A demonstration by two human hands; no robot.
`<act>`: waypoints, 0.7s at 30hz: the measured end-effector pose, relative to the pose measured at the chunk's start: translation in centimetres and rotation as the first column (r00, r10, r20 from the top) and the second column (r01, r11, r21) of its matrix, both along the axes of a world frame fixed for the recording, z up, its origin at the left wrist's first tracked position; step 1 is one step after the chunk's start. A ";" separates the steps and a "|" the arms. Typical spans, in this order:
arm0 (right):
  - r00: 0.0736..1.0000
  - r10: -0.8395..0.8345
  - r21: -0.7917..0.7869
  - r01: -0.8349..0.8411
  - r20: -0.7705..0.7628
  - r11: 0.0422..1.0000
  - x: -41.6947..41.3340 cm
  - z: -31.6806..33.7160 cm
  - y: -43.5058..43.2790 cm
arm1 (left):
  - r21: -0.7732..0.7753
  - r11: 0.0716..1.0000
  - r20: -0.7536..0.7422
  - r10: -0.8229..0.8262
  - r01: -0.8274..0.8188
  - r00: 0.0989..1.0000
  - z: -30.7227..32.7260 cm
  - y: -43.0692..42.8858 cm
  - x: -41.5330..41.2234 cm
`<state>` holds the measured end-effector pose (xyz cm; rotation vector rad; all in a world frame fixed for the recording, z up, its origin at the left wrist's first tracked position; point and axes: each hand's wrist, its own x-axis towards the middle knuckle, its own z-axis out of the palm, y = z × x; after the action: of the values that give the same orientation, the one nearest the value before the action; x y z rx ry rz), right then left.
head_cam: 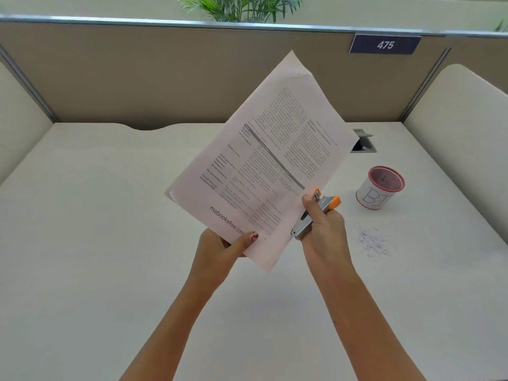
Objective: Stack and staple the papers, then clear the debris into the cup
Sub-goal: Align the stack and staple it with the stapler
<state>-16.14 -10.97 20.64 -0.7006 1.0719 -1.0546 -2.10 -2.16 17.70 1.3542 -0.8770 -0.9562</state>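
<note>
A stack of printed papers (264, 160) is held up in the air over the desk, tilted, with its text turned sideways. My left hand (220, 251) pinches the stack's lower edge, thumb on top. My right hand (321, 229) grips a silver and orange stapler (316, 210) whose jaws sit on the stack's lower right edge. A pink mesh cup (380, 188) wrapped in white paper stands upright on the desk to the right. A small scatter of paper debris (373, 240) lies on the desk in front of the cup.
The white desk (110, 243) is enclosed by beige partition walls at the back and both sides. A grey cable port (362, 141) with its lid raised sits at the back right. A sign reading 475 (384, 44) hangs on the partition.
</note>
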 end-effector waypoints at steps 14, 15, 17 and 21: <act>0.973 0.105 -0.034 -0.114 -0.206 0.993 -1.8 -1.1 2.1 | -0.025 0.985 -0.006 0.170 -0.170 0.985 0.1 -0.2 0.1; 0.938 0.185 -0.004 -0.195 -0.293 0.981 -2.2 -1.3 2.5 | -0.028 0.983 -0.016 0.178 -0.179 0.984 0.2 -0.2 0.2; 0.856 0.346 0.089 -0.339 -0.383 0.937 -2.8 -1.5 3.1 | -0.034 0.981 -0.040 0.191 -0.193 0.981 0.3 -0.1 0.2; 0.834 0.505 0.142 -0.485 -0.223 0.863 -3.7 -1.4 4.4 | -0.043 0.978 -0.069 0.199 -0.202 0.978 0.5 -0.1 0.1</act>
<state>-19.79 -6.61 19.27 -1.0044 1.0614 -0.4763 -2.03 -2.30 18.17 1.3346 -0.6960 -0.8119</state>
